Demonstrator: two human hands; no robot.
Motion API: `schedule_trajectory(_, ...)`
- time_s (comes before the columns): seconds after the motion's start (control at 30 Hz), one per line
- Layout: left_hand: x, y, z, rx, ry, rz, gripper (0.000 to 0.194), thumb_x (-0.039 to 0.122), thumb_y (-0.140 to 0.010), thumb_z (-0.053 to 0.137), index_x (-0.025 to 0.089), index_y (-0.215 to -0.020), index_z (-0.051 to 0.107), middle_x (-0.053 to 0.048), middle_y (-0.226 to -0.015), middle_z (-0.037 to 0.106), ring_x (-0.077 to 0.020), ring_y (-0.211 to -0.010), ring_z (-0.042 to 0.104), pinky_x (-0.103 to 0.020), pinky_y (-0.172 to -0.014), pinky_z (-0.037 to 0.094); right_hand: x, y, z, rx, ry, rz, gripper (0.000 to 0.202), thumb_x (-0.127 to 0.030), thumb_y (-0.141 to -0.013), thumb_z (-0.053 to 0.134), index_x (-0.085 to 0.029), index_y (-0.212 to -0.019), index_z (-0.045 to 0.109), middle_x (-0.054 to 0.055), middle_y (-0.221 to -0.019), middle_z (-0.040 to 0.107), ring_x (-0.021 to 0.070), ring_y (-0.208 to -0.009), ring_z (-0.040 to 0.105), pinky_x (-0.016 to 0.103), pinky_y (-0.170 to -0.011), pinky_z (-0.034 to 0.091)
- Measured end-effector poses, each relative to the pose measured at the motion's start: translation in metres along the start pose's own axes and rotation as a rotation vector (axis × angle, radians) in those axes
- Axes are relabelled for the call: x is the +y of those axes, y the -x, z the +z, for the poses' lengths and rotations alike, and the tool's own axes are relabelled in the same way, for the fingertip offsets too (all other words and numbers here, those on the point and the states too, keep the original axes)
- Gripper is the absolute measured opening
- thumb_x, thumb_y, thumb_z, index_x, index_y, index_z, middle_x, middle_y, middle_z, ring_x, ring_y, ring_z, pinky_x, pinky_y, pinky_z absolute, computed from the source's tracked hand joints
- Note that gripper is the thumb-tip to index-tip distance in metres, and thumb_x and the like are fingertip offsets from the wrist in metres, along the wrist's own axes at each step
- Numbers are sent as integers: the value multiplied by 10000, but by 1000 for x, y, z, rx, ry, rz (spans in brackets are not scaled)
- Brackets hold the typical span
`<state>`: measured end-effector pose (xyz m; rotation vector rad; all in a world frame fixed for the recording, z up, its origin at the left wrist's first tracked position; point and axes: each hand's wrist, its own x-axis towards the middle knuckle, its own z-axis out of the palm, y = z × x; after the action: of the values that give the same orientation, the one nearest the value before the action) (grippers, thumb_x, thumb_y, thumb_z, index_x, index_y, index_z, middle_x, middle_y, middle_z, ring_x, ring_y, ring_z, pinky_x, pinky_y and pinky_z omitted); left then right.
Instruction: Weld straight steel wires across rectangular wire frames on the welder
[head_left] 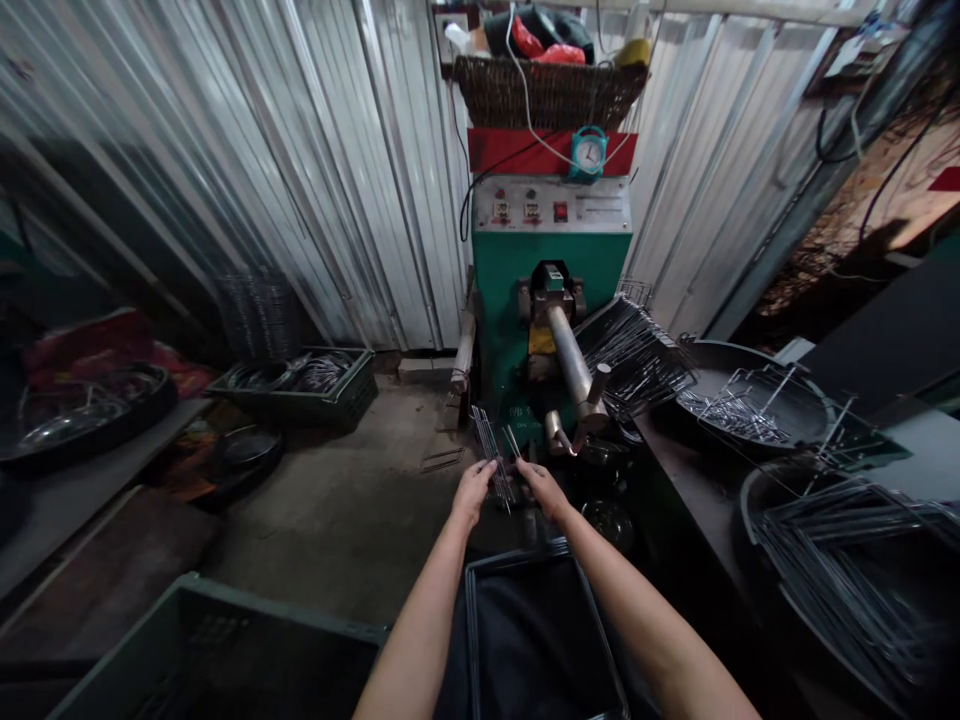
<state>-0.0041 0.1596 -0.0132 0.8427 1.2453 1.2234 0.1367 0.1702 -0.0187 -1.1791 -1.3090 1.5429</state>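
Here we are, our left hand [475, 488] gripping a bundle of thin rods [491, 455], our right hand [541, 484] pinching short rods [513, 442] just beside it, the green machine [501, 290] standing at twelve o'clock.

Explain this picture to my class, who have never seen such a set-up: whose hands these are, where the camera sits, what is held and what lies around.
There is no robot here: these are a person's own bare hands. The single picture comes from a camera worn on the head, looking forward and down.

The left hand holds a bundle of thin metal rods; the right hand holds a few short rods. Ahead stands a green machine with a teal clock near its top.

Below the hands, a rectangular wire frame lies over dark material. To the right, a round pan holds small metal pieces. On the floor to the left, a green crate holds wire parts.
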Motion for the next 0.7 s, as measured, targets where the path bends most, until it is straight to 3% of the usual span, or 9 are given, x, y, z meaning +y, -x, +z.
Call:
schedule_trajectory(0.17, -2, 1, -3, 31, -18, 51, 326, 389, -599, 645, 128, -795, 648, -70, -744, 660, -154, -657, 583, -220, -565, 421, -12, -5, 8, -55, 23, -50, 343, -410, -533, 707, -152, -756, 673, 12, -674, 634, 156, -698, 562, 268, -687, 416)
schedule_trajectory(0.27, -1, 3, -4, 38, -17, 74, 317, 385, -595, 652, 131, -784, 634, -60, -749, 653, -147, -650, 572, -218, -568, 418, -15, -9, 12, -68, 30, -49, 331, -389, -507, 716, -151, -735, 675, 7, -653, 633, 171, -726, 565, 297, -743, 400)
schedule_trajectory(0.7, -1, 3, -10, -16, 33, 75, 287, 339, -566, 660, 137, -765, 616, -29, -689, 636, -135, -635, 563, -228, -608, 420, -24, -6, 9, -88, 0, -3, 236, -323, -568, 660, -142, -712, 612, -32, -597, 572, 83, -517, 469, 216, -551, 370)
